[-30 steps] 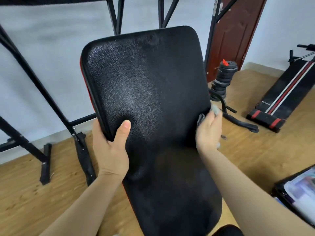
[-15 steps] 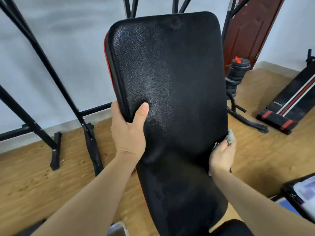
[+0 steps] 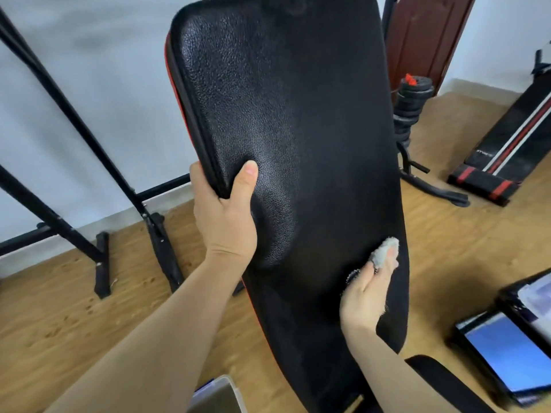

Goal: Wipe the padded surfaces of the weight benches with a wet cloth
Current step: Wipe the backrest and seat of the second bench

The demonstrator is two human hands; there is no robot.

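Observation:
A black padded bench back [image 3: 298, 120] with a red side seam stands tilted upright in front of me. My left hand [image 3: 223, 216] grips its left edge, thumb pressed on the front face, fingers hidden behind. My right hand [image 3: 368, 290] presses a small grey cloth [image 3: 384, 253] against the lower right part of the pad; the cloth sticks out past my fingertips and is mostly hidden under the hand. A second black pad [image 3: 441, 380] shows at the bottom right.
A black metal rack frame [image 3: 89, 162] stands at the left on the wooden floor. Stacked weight plates [image 3: 410, 105] on a stand sit behind the pad by a brown door [image 3: 426, 37]. Another striped bench [image 3: 512, 144] lies far right. Flat dark boxes [image 3: 507, 356] lie at the lower right.
My right hand has slid with the cloth down the right side of the pad and inward from its edge. My left hand keeps its grip. The view has moved closer.

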